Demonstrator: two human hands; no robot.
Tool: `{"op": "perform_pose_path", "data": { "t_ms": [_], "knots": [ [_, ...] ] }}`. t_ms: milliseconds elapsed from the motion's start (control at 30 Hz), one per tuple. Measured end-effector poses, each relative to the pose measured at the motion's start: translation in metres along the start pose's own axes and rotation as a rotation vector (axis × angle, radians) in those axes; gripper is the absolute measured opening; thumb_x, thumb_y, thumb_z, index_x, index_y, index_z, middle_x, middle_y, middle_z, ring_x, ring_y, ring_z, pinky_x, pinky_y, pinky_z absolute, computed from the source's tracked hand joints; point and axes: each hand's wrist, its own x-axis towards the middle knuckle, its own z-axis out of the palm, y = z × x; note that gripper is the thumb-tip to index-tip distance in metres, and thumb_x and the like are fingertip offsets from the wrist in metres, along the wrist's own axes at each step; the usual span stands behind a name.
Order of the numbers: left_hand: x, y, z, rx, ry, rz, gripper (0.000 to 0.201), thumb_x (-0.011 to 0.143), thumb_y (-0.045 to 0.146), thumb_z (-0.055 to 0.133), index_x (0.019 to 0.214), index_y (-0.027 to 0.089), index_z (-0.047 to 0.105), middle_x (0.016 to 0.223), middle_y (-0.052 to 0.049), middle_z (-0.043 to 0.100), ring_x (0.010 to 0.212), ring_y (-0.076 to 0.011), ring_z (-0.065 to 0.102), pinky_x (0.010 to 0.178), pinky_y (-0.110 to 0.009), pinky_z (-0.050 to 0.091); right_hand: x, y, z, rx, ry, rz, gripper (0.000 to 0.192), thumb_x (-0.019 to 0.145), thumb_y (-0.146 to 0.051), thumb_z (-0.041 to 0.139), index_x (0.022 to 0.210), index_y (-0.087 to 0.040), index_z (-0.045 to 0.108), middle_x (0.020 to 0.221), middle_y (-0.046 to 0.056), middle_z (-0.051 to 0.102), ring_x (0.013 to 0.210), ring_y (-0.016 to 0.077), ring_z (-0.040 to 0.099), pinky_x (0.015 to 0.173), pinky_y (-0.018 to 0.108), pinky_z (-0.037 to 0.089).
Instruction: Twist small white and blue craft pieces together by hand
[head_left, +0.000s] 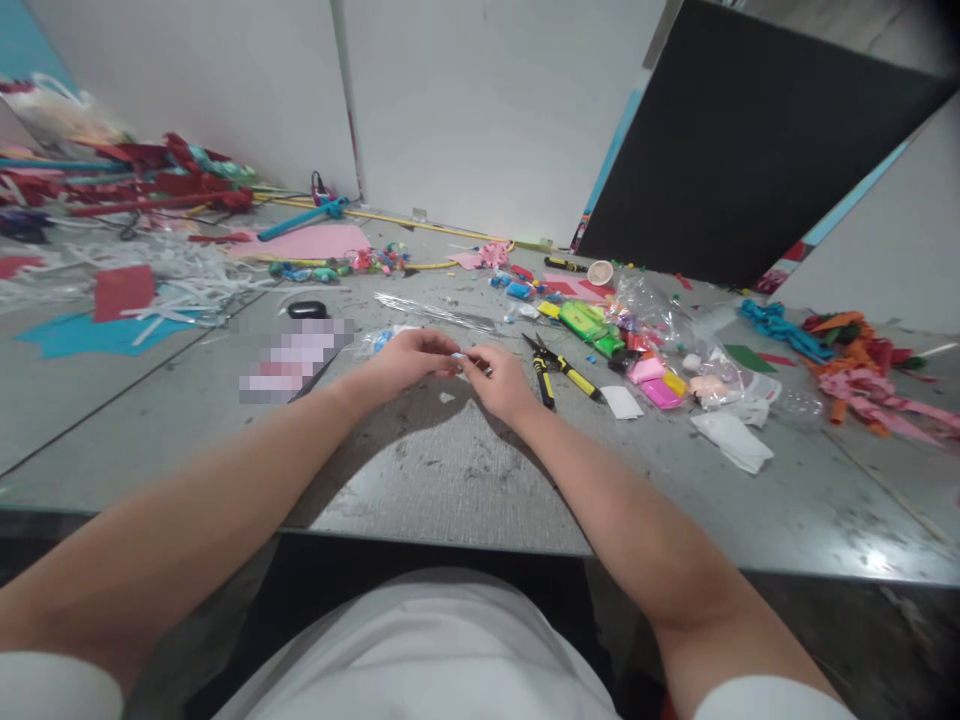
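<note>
Both of my hands meet low over the grey table. My left hand and my right hand pinch a small pale blue piece between their fingertips. What the piece is stays too small to tell. Yellow-and-black handled scissors or pliers lie just right of my right hand. Beyond them sit green, pink, yellow and blue clay blocks among clear plastic bags.
White paper scraps lie at the right, crepe strips in orange, pink and blue farther right. Red and blue paper and white shreds cover the left. A black board leans on the back wall. A black case sits left of centre.
</note>
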Motion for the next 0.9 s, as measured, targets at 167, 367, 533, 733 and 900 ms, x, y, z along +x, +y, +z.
{"op": "perform_pose_path", "data": {
  "t_ms": [167,367,533,733,900],
  "knots": [
    [-0.0018,0.0031,0.0025,-0.022,-0.029,-0.029,0.018,0.105,0.033,0.071,0.107,0.015,0.074,0.103,-0.005,0.078,0.090,-0.0168,0.074,0.087,-0.037,0.065,-0.0007,-0.0026,-0.0015,-0.004,0.027,-0.004,0.019,0.101,-0.036,0.072,0.102,-0.018,0.076,0.099,0.007,0.076,0.087,0.0185,0.069,0.084,0.035,0.059],
    [-0.0042,0.0054,0.0022,0.085,-0.073,-0.034,0.019,0.103,0.032,0.074,0.100,0.013,0.073,0.093,-0.002,0.074,0.080,-0.0144,0.070,0.076,-0.031,0.063,-0.0021,-0.0029,-0.0006,0.025,0.025,0.024,0.014,0.098,-0.030,0.070,0.104,-0.019,0.075,0.099,0.006,0.077,0.084,0.0182,0.070,0.078,0.032,0.058],
    [-0.0050,0.0063,0.0020,0.112,-0.048,-0.005,0.019,0.103,0.033,0.074,0.107,0.014,0.073,0.102,-0.004,0.075,0.088,-0.0164,0.072,0.081,-0.034,0.065,-0.0028,-0.0027,0.0005,0.048,0.015,0.035,0.023,0.103,-0.039,0.064,0.110,-0.021,0.075,0.100,0.006,0.079,0.087,0.0191,0.072,0.079,0.031,0.057],
    [-0.0044,0.0061,0.0015,0.113,-0.037,0.023,0.016,0.101,0.028,0.077,0.107,0.014,0.073,0.095,-0.002,0.074,0.080,-0.0145,0.070,0.076,-0.031,0.063,-0.0007,0.0010,-0.0003,0.002,0.002,0.019,0.027,0.106,-0.044,0.066,0.105,-0.018,0.076,0.099,0.007,0.080,0.091,0.0204,0.073,0.088,0.036,0.057],
    [-0.0022,0.0040,0.0022,0.074,-0.035,0.021,0.017,0.100,0.027,0.076,0.112,0.015,0.071,0.092,-0.002,0.073,0.077,-0.0138,0.069,0.073,-0.029,0.061,0.0006,0.0060,0.0003,-0.033,-0.015,-0.008,0.027,0.106,-0.043,0.069,0.104,-0.016,0.074,0.099,0.004,0.076,0.092,0.0190,0.072,0.089,0.038,0.059]
  ]
}}
